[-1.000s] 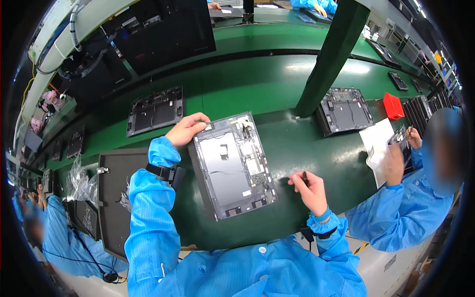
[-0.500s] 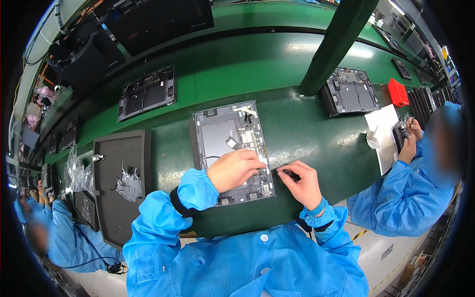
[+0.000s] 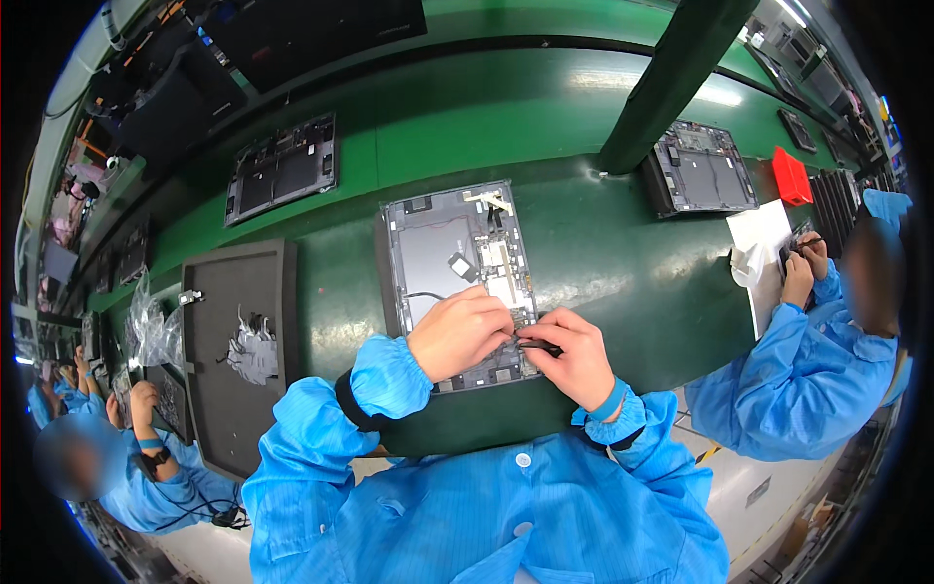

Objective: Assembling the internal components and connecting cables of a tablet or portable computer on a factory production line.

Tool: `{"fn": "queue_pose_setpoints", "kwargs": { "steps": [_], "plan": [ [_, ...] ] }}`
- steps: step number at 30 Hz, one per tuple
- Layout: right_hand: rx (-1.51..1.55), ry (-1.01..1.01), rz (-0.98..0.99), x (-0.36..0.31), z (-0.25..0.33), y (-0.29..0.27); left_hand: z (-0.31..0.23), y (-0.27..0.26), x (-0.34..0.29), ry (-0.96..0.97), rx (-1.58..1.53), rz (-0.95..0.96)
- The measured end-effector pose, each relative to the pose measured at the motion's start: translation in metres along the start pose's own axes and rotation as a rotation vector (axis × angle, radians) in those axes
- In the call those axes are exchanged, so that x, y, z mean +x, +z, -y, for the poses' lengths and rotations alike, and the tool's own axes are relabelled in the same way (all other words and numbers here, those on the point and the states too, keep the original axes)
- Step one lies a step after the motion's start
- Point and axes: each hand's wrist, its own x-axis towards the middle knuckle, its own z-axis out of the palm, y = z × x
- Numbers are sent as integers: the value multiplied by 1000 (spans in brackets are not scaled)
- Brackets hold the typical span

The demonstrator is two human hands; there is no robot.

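Observation:
An opened grey laptop base [image 3: 420, 255] lies in front of me, with a bare circuit board [image 3: 498, 268] along its right part. My left hand [image 3: 459, 333] rests over the lower middle of the base. Its fingertips are pinched together at the board, and whatever they hold is hidden. From the right, my right hand [image 3: 576, 358] grips a slim black tool [image 3: 541, 346], whose tip points at the same spot by the left fingertips. The tool's exact kind is not clear. A small black-and-white part [image 3: 461, 266] lies loose on the base above my left hand.
At left stands a dark foam-lined tray [image 3: 219, 389] holding a heap of small grey parts [image 3: 255, 352]. Other laptop bases [image 3: 284, 170] sit farther back. A green post [image 3: 671, 83] rises at back right, near a red bin [image 3: 792, 177]. Co-workers sit on both sides.
My right hand has moved left with the black tool, from beside the laptop base onto its board. My left hand stays nearly in place. At far left, a co-worker's hand has come up.

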Motion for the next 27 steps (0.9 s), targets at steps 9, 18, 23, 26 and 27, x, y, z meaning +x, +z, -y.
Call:
{"fn": "queue_pose_setpoints", "kwargs": {
  "steps": [9, 18, 23, 26, 27],
  "plan": [
    [67, 98, -23, 2, 9, 2, 0, 20, -9, -91, -53, -177],
    [4, 41, -46, 3, 4, 2, -4, 17, -10, -16, 46, -149],
    [0, 28, -7, 3, 2, 2, -15, 19, -13, -68, 46, -200],
    [16, 29, 38, 2, -2, 2, -17, 22, -17, -93, 33, -229],
    [41, 22, 55, 2, -3, 2, -18, 23, -18, -108, 22, -243]
  ]
}}
